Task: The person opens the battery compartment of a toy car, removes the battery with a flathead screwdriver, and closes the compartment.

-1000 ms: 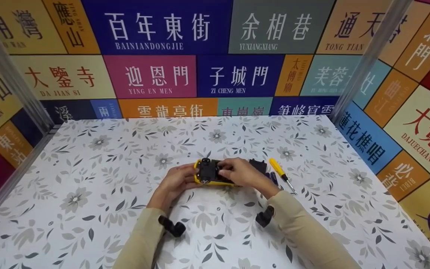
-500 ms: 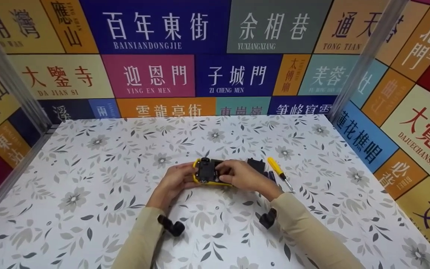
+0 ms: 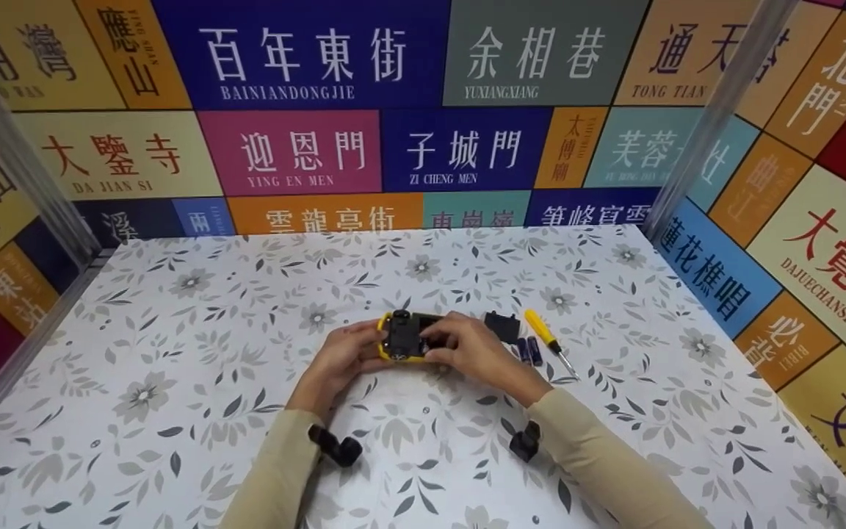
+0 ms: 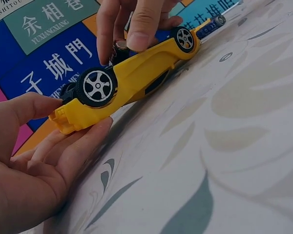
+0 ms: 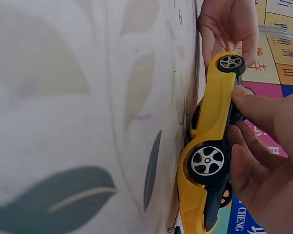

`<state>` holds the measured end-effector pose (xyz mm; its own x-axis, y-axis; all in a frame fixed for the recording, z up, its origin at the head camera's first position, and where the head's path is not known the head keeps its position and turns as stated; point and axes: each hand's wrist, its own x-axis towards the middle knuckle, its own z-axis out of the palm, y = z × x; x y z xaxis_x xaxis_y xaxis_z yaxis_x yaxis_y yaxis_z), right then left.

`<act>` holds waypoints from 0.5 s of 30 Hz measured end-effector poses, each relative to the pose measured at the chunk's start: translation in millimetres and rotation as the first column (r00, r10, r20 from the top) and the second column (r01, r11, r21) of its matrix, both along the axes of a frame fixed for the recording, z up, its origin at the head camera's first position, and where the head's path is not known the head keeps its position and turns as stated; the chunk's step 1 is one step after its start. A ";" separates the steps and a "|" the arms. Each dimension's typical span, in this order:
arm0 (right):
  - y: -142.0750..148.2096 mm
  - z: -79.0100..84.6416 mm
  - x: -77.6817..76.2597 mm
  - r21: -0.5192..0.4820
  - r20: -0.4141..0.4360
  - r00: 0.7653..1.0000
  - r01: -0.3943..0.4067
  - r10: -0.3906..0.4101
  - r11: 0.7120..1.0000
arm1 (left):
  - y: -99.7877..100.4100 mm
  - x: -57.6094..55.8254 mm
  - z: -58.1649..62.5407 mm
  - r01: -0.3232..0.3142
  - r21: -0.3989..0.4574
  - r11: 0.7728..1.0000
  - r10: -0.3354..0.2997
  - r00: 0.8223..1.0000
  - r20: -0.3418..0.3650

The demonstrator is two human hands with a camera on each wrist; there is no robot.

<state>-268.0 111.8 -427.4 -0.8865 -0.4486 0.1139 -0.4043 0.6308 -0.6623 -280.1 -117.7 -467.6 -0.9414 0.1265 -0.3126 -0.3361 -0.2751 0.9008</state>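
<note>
A yellow toy car (image 3: 402,338) lies upside down, its black underside and wheels upward. My left hand (image 3: 341,358) grips one end of it, with the thumb on the underside and the fingers beneath the body. My right hand (image 3: 480,354) is over the open battery compartment in the underside. In the left wrist view, its thumb and fingers pinch a battery (image 4: 120,44), whose round metal end shows above the car's edge. The right wrist view shows the thumb and fingertips at the underside between the wheels; the battery is hidden there.
Right of the car lie a black battery cover (image 3: 502,327), dark blue batteries (image 3: 534,351) and a screwdriver (image 3: 543,328) with a yellow handle. A floral cloth (image 3: 247,294) covers the table. Panels with large lettering (image 3: 305,55) stand behind it.
My right hand has shifted slightly toward the near side of the car, and its fingers have moved within the compartment. The batteries on the table show more fully. My left hand keeps its grip.
</note>
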 end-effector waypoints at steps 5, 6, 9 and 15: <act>-3.3 -3.4 -2.6 -0.089 -0.066 0.997 0.040 -0.046 0.995 | -1.7 1.4 2.6 -0.004 -0.011 1.000 0.004 1.000 0.003; -4.3 -4.1 -3.8 -0.111 -0.076 0.995 0.052 -0.060 0.992 | -1.7 1.4 2.8 -0.002 -0.013 1.000 0.002 1.000 0.001; -7.1 -6.5 -7.5 -0.151 -0.092 0.991 0.080 -0.095 0.985 | -1.0 1.5 3.5 0.005 -0.025 1.000 -0.005 1.000 0.000; -12.1 -9.3 -7.4 -0.164 -0.092 0.984 0.139 -0.155 0.977 | 2.4 1.6 1.9 0.006 -0.026 1.000 -0.006 1.000 -0.002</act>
<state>-275.4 99.7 -436.6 -0.9210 -0.2836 0.2672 -0.3867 0.5804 -0.7167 -278.5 -115.3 -465.7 -0.9414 0.1237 -0.3137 -0.3355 -0.2494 0.9084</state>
